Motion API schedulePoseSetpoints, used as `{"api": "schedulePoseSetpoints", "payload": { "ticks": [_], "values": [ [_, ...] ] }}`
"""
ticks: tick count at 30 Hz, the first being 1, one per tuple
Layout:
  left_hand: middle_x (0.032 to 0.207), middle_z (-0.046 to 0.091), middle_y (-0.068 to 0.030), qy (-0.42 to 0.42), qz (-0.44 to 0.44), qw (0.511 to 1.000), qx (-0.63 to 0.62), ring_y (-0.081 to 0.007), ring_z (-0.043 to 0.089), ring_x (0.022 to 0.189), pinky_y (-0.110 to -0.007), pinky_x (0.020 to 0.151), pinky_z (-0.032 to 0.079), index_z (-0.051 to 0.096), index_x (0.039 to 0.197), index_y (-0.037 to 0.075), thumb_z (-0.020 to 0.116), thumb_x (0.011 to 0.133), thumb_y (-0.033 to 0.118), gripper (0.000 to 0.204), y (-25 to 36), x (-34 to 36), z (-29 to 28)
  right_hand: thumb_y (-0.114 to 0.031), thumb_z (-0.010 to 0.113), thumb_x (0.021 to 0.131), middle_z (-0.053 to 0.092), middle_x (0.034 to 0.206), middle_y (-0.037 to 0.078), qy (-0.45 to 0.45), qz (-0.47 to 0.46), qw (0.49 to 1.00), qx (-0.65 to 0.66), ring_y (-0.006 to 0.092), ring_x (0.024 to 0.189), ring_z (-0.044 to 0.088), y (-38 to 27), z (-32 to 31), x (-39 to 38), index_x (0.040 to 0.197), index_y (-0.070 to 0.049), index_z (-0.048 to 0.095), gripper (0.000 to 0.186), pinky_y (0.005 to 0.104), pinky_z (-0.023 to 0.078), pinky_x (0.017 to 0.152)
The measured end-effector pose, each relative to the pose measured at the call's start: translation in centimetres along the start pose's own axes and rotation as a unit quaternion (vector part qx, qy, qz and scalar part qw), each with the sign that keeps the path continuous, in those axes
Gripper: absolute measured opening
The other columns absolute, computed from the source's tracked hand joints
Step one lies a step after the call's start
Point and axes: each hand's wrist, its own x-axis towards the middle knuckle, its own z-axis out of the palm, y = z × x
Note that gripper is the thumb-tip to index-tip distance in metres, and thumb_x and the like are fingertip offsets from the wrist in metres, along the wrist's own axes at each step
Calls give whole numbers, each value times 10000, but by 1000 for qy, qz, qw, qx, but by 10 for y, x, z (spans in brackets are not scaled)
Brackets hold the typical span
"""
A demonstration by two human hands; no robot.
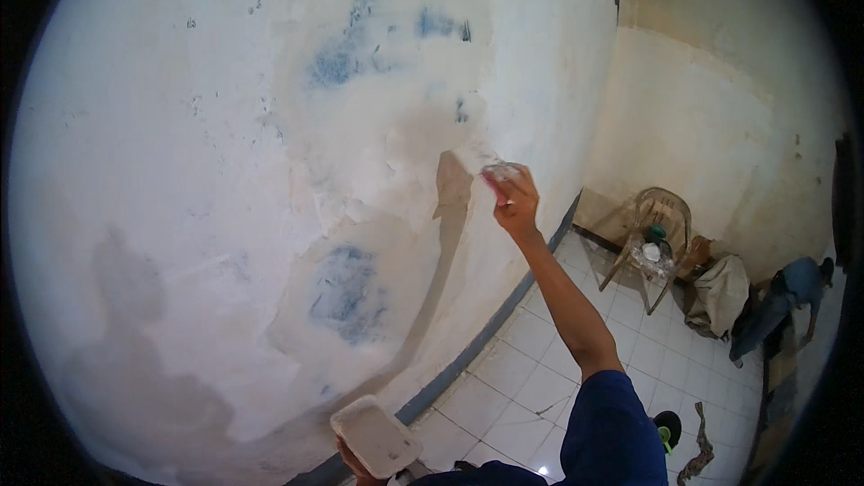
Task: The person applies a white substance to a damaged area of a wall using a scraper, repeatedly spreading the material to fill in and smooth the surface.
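Note:
My right hand (517, 202) is raised at the wall (216, 63), fingers wrapped round the reddish handle of a putty knife (477, 160). The knife's pale, smeared blade is up against the plaster, or very close to it. Around it spreads a beige patch of filler, with blue stains showing above and below. Low down near the wall, my left hand (347, 459) grips a whitish rectangular tub (338, 418) by its side. Pale paste coats the inside of the tub. Most of my left hand's fingers are hidden beneath the tub.
A dark blue skirting strip (468, 355) runs between wall and white tiled floor (540, 387). Toward the far corner stands a plastic chair (664, 207) bearing small items, beside a pale sack (723, 292). Another person (781, 306) bends over at the right. A twisted cloth strip (697, 450) lies nearby.

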Motion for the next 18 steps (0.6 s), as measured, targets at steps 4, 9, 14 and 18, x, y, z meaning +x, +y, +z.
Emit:
{"api": "schedulePoseSetpoints", "payload": {
  "ticks": [4, 9, 14, 18],
  "values": [
    [1389, 535, -127, -4, 3, 999, -41, -406, 548, 1217, -601, 978, 465, 438, 1458, 193, 395, 889, 700, 763, -8, 1, -13, 148, 583, 757, 681, 1015, 159, 77, 257, 963, 3, 309, 904, 656, 14, -2, 7, 1044, -30, 717, 364, 350, 530, 792],
    [1402, 530, -109, 17, 11, 1000, 8, -396, 543, 1228, -610, 986, 456, 439, 1459, 215, 376, 888, 713, 761, -8, -5, -1, 178, 564, 713, 683, 1019, 136, 166, 194, 967, 6, 295, 931, 641, 27, 27, 26, 1097, -34, 712, 463, 345, 523, 802],
    [1410, 517, -105, 138, -107, 965, -195, -394, 543, 1227, -617, 974, 462, 439, 1459, 226, 368, 883, 721, 763, 21, -10, 49, 162, 565, 596, 636, 1151, 109, 96, 101, 985, -102, 349, 1019, 565, 28, 40, 36, 1146, -34, 690, 597, 389, 504, 845],
    [1401, 531, -102, 110, -22, 991, -70, -370, 562, 1214, -600, 966, 481, 445, 1455, 214, 374, 892, 713, 756, 6, -8, 33, 156, 544, 595, 626, 1149, 102, 65, 101, 990, -73, 358, 1030, 557, 27, 44, -7, 1155, -46, 683, 611, 411, 499, 864]
  ]
}}
